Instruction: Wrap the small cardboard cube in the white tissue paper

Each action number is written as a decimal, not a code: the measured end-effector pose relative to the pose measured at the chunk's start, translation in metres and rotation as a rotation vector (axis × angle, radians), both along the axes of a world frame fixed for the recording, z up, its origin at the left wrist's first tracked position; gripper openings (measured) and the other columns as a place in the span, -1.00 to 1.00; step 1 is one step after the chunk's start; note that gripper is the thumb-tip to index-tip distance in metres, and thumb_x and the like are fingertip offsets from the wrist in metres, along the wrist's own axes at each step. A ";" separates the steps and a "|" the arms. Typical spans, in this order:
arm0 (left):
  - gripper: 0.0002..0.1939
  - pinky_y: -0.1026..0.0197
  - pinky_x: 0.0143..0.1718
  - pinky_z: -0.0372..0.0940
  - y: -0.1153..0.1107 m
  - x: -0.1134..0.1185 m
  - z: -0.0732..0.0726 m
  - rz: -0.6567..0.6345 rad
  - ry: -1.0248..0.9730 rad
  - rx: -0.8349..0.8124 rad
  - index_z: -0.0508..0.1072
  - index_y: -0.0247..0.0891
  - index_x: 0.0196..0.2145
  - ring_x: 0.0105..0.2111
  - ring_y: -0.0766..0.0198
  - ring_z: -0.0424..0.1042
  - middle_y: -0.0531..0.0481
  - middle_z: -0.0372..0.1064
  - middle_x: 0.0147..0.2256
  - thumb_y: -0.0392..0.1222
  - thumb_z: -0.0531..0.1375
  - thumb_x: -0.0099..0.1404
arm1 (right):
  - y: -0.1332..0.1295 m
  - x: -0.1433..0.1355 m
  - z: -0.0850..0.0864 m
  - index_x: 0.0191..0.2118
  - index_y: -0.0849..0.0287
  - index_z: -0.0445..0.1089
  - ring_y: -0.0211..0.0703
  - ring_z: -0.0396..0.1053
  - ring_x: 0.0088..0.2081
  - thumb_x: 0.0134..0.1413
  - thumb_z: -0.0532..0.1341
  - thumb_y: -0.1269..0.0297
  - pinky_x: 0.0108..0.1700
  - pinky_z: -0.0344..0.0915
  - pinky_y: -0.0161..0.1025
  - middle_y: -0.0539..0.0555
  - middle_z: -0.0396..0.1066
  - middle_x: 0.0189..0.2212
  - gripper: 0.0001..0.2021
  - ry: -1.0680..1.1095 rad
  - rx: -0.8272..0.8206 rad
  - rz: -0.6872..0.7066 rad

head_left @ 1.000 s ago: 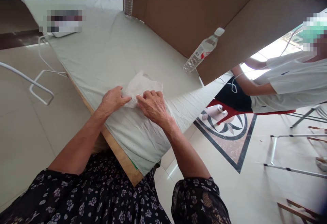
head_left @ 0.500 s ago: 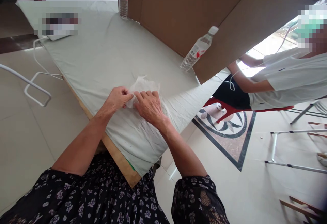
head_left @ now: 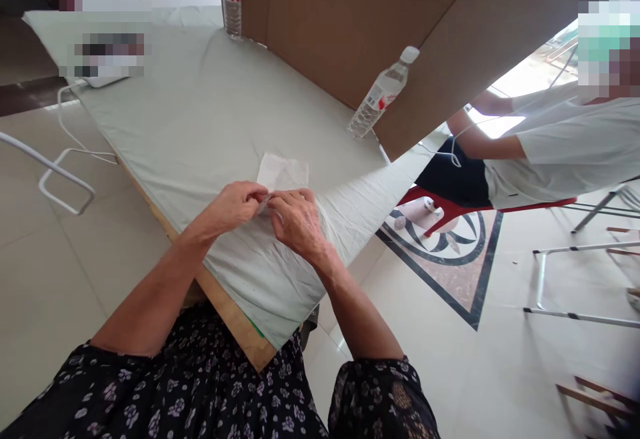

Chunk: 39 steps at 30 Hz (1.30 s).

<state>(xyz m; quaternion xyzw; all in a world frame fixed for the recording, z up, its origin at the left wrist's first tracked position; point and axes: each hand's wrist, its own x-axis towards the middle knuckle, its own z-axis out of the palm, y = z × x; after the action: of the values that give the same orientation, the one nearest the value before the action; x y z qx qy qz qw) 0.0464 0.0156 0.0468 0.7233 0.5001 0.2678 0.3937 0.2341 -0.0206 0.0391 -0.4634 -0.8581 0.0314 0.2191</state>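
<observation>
A thin, whitish, partly see-through sheet [head_left: 284, 171], like tissue or film, lies on the cloth-covered table in front of me. My left hand [head_left: 241, 203] pinches its near edge between thumb and fingers. Right beside it, my right hand [head_left: 296, 217] has its fingers bent and pressed together on the same edge. The fingertips of both hands nearly touch. Beyond the knuckles the far part of the sheet lies fairly flat, while its near part is mostly hidden under my hands.
A large cardboard panel [head_left: 345, 32] stands on the table [head_left: 180, 125]. One water bottle [head_left: 383, 95] leans at its near end, another bottle [head_left: 231, 2] stands farther back. A white cable [head_left: 75, 135] hangs at the left. A person in a white shirt [head_left: 575, 132] sits at the right.
Both hands have drawn slightly toward me, closer together. The crumpled sheet now spreads flatter beyond the fingers, showing a straighter far edge. The camera view has shifted slightly.
</observation>
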 end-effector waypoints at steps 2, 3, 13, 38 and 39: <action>-0.76 0.14 -0.21 0.37 -0.003 0.005 -0.003 0.009 0.141 0.145 0.58 -0.25 -0.33 -0.36 0.21 0.41 -0.03 0.46 -0.36 -0.18 0.11 0.21 | -0.004 0.008 -0.004 -0.14 0.11 0.51 0.01 0.47 0.09 0.26 0.18 0.44 0.16 0.18 -0.03 0.14 0.58 0.06 -0.83 0.095 0.042 -0.076; -0.76 0.12 -0.19 0.37 -0.004 0.008 -0.005 0.022 0.192 0.204 0.59 -0.25 -0.30 -0.34 0.20 0.41 -0.04 0.45 -0.34 -0.16 0.13 0.24 | -0.006 0.015 -0.006 -0.14 0.11 0.51 0.03 0.46 0.10 0.27 0.19 0.40 0.15 0.20 -0.02 0.15 0.57 0.07 -0.84 0.146 0.061 -0.153; -0.76 0.10 -0.07 0.41 -0.010 0.017 -0.029 0.034 0.260 0.613 0.58 -0.26 -0.18 -0.10 0.10 0.47 -0.18 0.48 -0.10 -0.28 0.10 0.36 | -0.008 0.058 -0.025 0.21 0.21 0.35 -0.01 0.51 -0.27 0.23 0.18 -0.15 -0.05 0.38 -0.02 0.19 0.57 -0.17 -0.39 0.413 -0.432 -0.568; -0.69 0.01 -0.06 0.38 0.001 0.018 -0.018 -0.112 0.375 0.531 0.63 -0.22 -0.09 -0.11 0.02 0.39 -0.19 0.44 -0.08 -0.31 0.15 0.29 | 0.024 0.009 -0.024 0.40 0.27 0.05 -0.14 0.35 -0.38 0.10 0.24 0.22 -0.17 0.39 -0.13 -0.08 0.36 -0.43 -0.23 0.680 -0.359 -0.542; -0.69 0.01 -0.06 0.38 0.002 0.019 -0.017 -0.112 0.370 0.522 0.63 -0.21 -0.10 -0.11 0.02 0.38 -0.18 0.44 -0.09 -0.31 0.15 0.28 | 0.024 0.008 -0.024 0.40 0.26 0.05 -0.14 0.36 -0.36 0.11 0.25 0.20 -0.17 0.40 -0.13 -0.06 0.39 -0.40 -0.23 0.728 -0.381 -0.538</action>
<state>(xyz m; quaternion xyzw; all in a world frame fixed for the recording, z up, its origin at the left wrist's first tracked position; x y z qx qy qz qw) 0.0651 0.0175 0.0294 0.8626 0.4372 0.2289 0.1111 0.2418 0.0036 0.0151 -0.6594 -0.5546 0.2901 0.4165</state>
